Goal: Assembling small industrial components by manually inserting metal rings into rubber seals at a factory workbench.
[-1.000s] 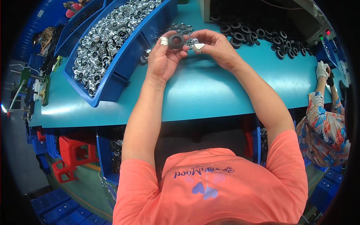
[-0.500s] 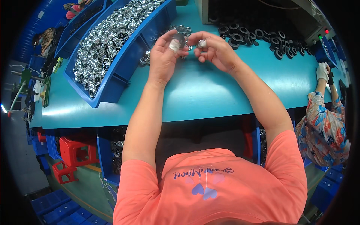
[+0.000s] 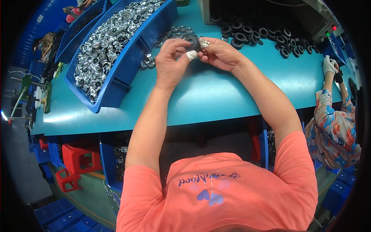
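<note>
Above the teal table, both my hands meet at a small black tyre-like ring [image 3: 192,43]. My left hand [image 3: 168,63] grips its left side, the fingers behind and the white-wrapped thumb in front. From the other side my right hand [image 3: 222,54] pinches the ring's right edge, its thumb also wrapped in white; whether a small part sits in that pinch is hidden. Shiny silver hub-like parts [image 3: 177,31] lie loose behind my left hand. More black rings [image 3: 247,35] are spread on the table beyond my right hand.
A blue bin [image 3: 123,79] heaped with silver parts [image 3: 104,50] stands at the left. At the far right, a co-worker's gloved hand [image 3: 329,66] is over the table [image 3: 216,98]. A grey machine housing [image 3: 324,23] rises at the back right. Red stools [image 3: 79,158] stand below at left.
My right hand has closed in on the ring and now touches it. The ring has turned more face-on, and my left thumb has moved to its lower edge.
</note>
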`<state>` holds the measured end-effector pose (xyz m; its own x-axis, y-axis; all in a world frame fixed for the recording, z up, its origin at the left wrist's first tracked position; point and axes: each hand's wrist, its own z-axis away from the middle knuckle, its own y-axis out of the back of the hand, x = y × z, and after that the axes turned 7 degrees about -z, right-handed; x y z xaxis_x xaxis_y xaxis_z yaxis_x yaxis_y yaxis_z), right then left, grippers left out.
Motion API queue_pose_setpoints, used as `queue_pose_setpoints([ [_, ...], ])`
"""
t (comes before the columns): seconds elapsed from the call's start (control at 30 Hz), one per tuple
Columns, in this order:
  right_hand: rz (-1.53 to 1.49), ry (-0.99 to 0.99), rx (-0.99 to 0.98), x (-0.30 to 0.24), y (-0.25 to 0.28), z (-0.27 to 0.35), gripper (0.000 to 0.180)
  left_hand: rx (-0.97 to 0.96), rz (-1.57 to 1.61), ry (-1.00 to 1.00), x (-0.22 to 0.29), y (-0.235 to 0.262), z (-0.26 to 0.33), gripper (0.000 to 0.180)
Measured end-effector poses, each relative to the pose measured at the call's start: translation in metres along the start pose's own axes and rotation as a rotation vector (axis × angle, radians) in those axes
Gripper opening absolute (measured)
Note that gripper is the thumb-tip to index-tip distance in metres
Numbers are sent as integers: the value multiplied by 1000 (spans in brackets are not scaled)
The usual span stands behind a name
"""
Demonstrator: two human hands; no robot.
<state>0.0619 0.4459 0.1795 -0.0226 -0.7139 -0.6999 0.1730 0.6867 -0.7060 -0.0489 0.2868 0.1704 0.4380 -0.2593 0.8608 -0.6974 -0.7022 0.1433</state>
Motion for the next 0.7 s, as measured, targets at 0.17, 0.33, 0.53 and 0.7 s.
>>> queue_pose_setpoints([
  [0.17, 49, -4, -49, 0, 11, -3, 26, 43, -142, -35, 4, -2, 3, 21],
  [0.33, 131, 5, -5, -1, 6, -3, 23, 10, -171, -63, -2, -2, 3, 21],
  [0.53, 475, 94, 126, -2, 3, -6, 20, -129, 53, 113, -10, 1, -1, 16],
  [0.7, 296, 307, 287, -8, -3, -4, 28, -131, 635, 333, -12, 11, -3, 25],
])
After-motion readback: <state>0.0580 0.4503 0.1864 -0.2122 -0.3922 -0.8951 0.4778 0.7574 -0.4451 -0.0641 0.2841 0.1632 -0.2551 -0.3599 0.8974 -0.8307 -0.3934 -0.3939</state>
